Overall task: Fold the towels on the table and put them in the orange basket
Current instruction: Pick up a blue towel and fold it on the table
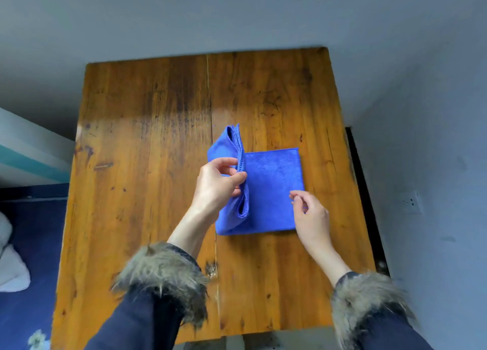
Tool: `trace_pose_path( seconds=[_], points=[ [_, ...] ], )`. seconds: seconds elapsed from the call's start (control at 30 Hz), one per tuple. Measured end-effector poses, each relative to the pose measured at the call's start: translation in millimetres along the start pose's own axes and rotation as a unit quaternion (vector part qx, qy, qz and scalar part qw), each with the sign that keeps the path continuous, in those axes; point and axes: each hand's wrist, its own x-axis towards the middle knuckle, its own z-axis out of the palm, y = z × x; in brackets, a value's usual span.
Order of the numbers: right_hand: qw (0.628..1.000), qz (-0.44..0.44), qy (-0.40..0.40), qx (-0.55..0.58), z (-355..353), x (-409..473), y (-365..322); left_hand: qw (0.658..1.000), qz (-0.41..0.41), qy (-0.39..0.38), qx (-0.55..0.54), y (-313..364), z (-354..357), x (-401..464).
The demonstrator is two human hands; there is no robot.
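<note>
A blue towel [274, 188] lies on the wooden table [147, 144], right of the middle. Its left part is lifted off the wood, and my left hand [218, 186] pinches that raised, stitched edge between thumb and fingers. The right part of the towel lies flat. My right hand [311, 215] is at the towel's near right corner with its fingers curled, thumb and forefinger touching the cloth; whether they pinch it I cannot tell. No orange basket is in view.
Grey floor surrounds the table. A dark blue bed with white cloth [13, 265] lies at the left, a wall socket [411, 203] at the right. Fur-cuffed dark sleeves [163, 278] cover both forearms over the table's near edge.
</note>
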Motion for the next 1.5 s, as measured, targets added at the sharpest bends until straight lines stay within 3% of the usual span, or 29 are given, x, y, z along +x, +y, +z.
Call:
trace_pose_path(
  seconds=[0.13,0.27,0.57,0.67,0.77,0.83,0.9,1.03,1.23,1.4,1.5],
  points=[
    [0.996,0.061,-0.067,0.022,-23.3,4.9,28.6,0.997,0.040,0.022,0.055,-5.0,64.4,0.6],
    [0.992,0.046,-0.114,-0.007,-31.4,10.6,43.8,0.992,0.036,0.019,0.116,-18.4,105.0,6.1],
    [0.978,0.129,-0.133,0.094,-37.0,23.2,45.0,0.982,0.051,-0.016,0.179,-32.6,132.1,4.7],
    [0.976,0.140,-0.142,0.085,-35.7,28.2,42.5,0.972,0.135,0.017,0.190,-39.7,124.7,0.6],
    [0.981,0.126,-0.140,0.050,-33.7,31.3,41.1,0.923,0.287,0.087,0.242,-52.9,97.5,-1.7],
    [0.984,0.124,-0.122,0.039,-30.5,33.3,38.2,0.875,0.339,0.115,0.327,-67.9,75.8,1.4],
    [0.988,0.115,-0.102,0.021,-25.4,36.4,33.5,0.848,0.339,0.104,0.394,-81.9,59.1,6.5],
    [0.993,0.087,-0.073,-0.016,-15.5,46.3,22.6,0.830,0.281,0.048,0.479,-100.1,47.1,18.1],
    [0.996,0.046,-0.075,-0.024,-6.7,50.4,16.6,0.753,0.225,0.062,0.615,-106.4,64.6,24.9],
    [0.992,0.089,-0.077,-0.052,-5.8,62.1,11.3,0.742,0.283,0.066,0.605,-95.4,68.2,34.2],
    [0.987,0.098,-0.101,-0.077,-8.8,71.4,11.2,0.744,0.274,0.060,0.606,-92.0,66.6,45.0]
  ],
)
